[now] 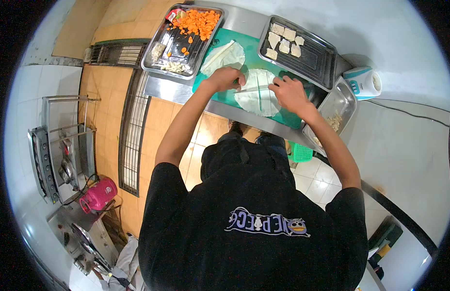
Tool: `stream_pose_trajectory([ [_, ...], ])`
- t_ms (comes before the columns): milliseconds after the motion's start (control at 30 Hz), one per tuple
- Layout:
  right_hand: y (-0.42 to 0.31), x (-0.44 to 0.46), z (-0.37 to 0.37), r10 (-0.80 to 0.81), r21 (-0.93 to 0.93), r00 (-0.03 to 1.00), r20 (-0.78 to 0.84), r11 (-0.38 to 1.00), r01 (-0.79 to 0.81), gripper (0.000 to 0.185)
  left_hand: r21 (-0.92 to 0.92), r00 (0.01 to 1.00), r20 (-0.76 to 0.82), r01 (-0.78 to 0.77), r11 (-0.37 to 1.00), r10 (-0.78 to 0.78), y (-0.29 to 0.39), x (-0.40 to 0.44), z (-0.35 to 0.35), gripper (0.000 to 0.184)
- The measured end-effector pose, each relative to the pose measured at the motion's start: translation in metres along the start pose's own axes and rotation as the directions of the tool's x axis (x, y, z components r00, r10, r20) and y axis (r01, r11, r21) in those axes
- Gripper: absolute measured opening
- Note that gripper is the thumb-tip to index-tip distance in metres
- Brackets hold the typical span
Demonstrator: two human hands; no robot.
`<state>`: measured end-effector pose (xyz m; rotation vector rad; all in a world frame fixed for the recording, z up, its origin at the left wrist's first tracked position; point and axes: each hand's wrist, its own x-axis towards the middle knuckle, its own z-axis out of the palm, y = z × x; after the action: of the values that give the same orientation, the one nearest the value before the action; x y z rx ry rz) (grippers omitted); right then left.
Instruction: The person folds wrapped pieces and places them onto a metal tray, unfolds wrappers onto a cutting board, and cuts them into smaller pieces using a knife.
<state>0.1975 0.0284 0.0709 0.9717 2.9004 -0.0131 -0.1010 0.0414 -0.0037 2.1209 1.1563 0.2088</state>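
A thin, pale round sheet, which looks like a dough wrapper, lies on a green cutting board. Straight cut lines divide it into pieces. My left hand is closed in a pinch at the sheet's left edge. At the opposite edge, my right hand has its fingers curled down onto the sheet; their tips are partly hidden. Another pale sheet, folded over, lies on the board beyond my left hand. Just past my right hand is a metal tray with several small pale cut pieces.
A second tray holds sliced carrots and pale chopped food. At the right are a metal pan and a white-and-blue container. A green basket sits below the table. A pink gas cylinder stands at the left; another person's sleeve shows bottom left.
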Motion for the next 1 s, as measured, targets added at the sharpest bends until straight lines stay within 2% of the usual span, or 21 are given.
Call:
stream_pose_trajectory([
  [200,0.015,-0.012,0.025,0.048,0.125,0.996,-0.070,0.991,-0.039,0.029,0.002,1.000,0.014,0.016,1.000,-0.016,0.004,-0.001,-0.003,0.024],
  [533,0.020,-0.015,0.027,0.062,0.171,0.993,-0.098,0.984,-0.045,0.025,0.000,0.999,0.028,0.023,1.000,-0.023,0.002,0.000,-0.003,0.023],
  [700,0.006,-0.008,0.008,0.028,0.021,0.996,-0.081,0.999,-0.026,0.025,0.036,0.998,0.049,0.036,0.999,-0.038,0.003,0.003,-0.003,0.023],
  [1000,-0.018,0.006,-0.009,-0.021,-0.041,0.999,-0.040,0.999,0.019,0.026,0.015,1.000,0.024,0.004,1.000,-0.004,-0.002,0.003,-0.001,0.021],
])
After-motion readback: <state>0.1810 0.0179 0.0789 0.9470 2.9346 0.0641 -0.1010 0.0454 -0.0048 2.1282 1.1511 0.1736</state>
